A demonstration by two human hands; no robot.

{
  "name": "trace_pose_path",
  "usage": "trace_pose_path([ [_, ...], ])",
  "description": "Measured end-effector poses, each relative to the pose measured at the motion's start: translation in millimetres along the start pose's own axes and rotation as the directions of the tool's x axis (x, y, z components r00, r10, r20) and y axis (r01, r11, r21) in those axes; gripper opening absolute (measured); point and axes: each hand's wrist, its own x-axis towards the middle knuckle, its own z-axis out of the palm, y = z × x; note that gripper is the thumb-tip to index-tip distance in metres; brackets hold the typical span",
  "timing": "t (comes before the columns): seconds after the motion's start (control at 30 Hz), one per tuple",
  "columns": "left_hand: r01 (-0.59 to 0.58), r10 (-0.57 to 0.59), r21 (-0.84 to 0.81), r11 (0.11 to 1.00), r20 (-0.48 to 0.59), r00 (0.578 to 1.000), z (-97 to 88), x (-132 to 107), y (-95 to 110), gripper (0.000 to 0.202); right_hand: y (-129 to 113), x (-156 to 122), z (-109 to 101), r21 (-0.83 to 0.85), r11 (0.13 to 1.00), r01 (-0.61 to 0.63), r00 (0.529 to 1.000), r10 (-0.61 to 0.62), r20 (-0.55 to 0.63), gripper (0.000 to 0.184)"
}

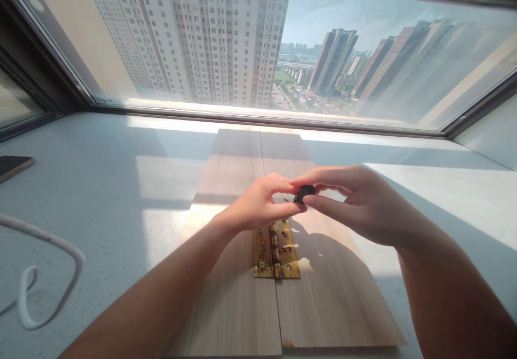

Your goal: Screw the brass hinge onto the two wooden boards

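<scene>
My left hand (260, 200) and my right hand (355, 200) meet above two wooden boards, their fingertips closed on a small black object (305, 193). Fingers cover much of it, so its kind is unclear. A thin dark tip pokes out at its left, by my left fingers. Just below my hands, a worn brass-coloured hinge (277, 251) lies flat across the seam of the left board (234, 305) and the right board (335, 310). Screw heads show in its left leaf; the right leaf has holes, partly in shadow. My left hand hides the hinge's far end.
The boards lie on a pale speckled windowsill (161, 187) beneath a large window (258, 114). A white cable (76, 257) curls at the left. Above it, the corner of a dark flat device (16, 166) shows at the left edge.
</scene>
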Motion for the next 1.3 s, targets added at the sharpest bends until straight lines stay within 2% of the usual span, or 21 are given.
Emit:
trace_pose_path([
  [0.07, 0.042, -0.041, 0.025, 0.999, -0.041, 0.998, -2.6, 0.1, 0.9, 0.007, 1.4, -0.1, 1.7, 0.017, 1.000, -0.023, 0.999, 0.024, -0.032, 0.021],
  [0.13, 0.085, -0.082, 0.039, 0.996, -0.074, 0.994, -3.5, 0.4, 2.2, 0.015, 2.4, 0.5, 3.6, 0.001, 0.999, -0.034, 0.998, 0.034, -0.050, 0.020],
  [0.27, 0.101, -0.100, -0.001, 0.995, -0.136, 0.986, 2.0, 1.2, 3.1, 0.047, 2.0, 1.9, 5.0, -0.041, 0.998, -0.043, 0.997, 0.040, -0.068, 0.016],
  [0.33, 0.086, -0.090, -0.028, 0.996, -0.169, 0.981, 6.1, 1.3, 2.7, 0.054, 2.0, 2.5, 5.0, -0.060, 0.997, -0.046, 0.996, 0.041, -0.079, 0.016],
  [0.53, 0.080, -0.093, -0.095, 0.992, -0.150, 0.984, 8.0, -0.4, 2.7, 0.055, 1.1, 2.9, 6.0, -0.172, 0.983, -0.064, 0.988, 0.038, -0.148, 0.016],
  [0.7, 0.061, -0.070, -0.068, 0.996, -0.141, 0.987, 1.8, -2.2, -1.7, 0.061, -3.4, 1.2, 1.2, -0.092, 0.996, 0.001, 1.000, -0.002, -0.020, 0.021],
  [0.8, 0.062, -0.072, -0.110, 0.992, -0.089, 0.993, -1.1, -3.3, -3.9, 0.072, -1.1, 0.9, -1.3, -0.074, 0.997, -0.001, 1.000, -0.001, -0.029, 0.022],
  [0.93, 0.060, -0.065, -0.120, 0.991, -0.039, 0.997, -2.1, -4.4, -3.4, 0.073, 2.6, 3.2, -0.8, -0.108, 0.994, 0.022, 1.000, -0.022, -0.004, 0.023],
  [1.03, 0.059, -0.067, -0.059, 0.996, -0.126, 0.990, -0.4, -4.2, -2.4, 0.076, 1.6, 4.6, 0.0, -0.159, 0.987, 0.037, 0.999, -0.037, 0.004, 0.022],
  [1.13, 0.012, -0.010, 0.006, 1.000, -0.233, 0.972, 2.6, -3.3, -1.6, 0.078, -1.1, 3.6, -1.0, -0.200, 0.980, -0.012, 1.000, 0.009, -0.015, 0.018],
  [1.3, 0.015, -0.018, -0.018, 1.000, -0.196, 0.980, 5.3, -3.2, 2.9, 0.066, -1.9, 0.2, -3.6, -0.265, 0.963, -0.057, 0.997, 0.043, -0.058, 0.014],
])
